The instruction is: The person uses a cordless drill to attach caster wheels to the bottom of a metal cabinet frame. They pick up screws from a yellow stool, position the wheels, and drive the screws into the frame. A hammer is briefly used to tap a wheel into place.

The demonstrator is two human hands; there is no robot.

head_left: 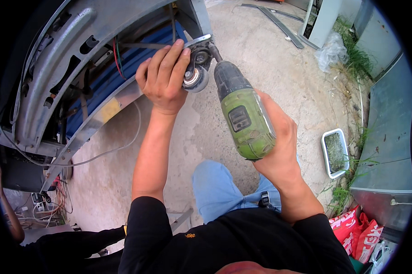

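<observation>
Caster [197, 83] (x1) at R corner of 1 metal frame [126, 97], far L. L hand [165, 78] half-curled, holding caster. R hand [282, 132] closed round 1 green cordless drill [249, 121], w/ 1 bit [217, 54] at caster's R edge. 1 white tub [339, 175], R.

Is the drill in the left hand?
No, the right hand grips the green drill, while the left hand holds the caster by its tip.

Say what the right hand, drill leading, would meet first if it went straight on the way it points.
Likely the caster, at its mounting plate: the tip of the drill seems against it, though depth is unclear.
</observation>
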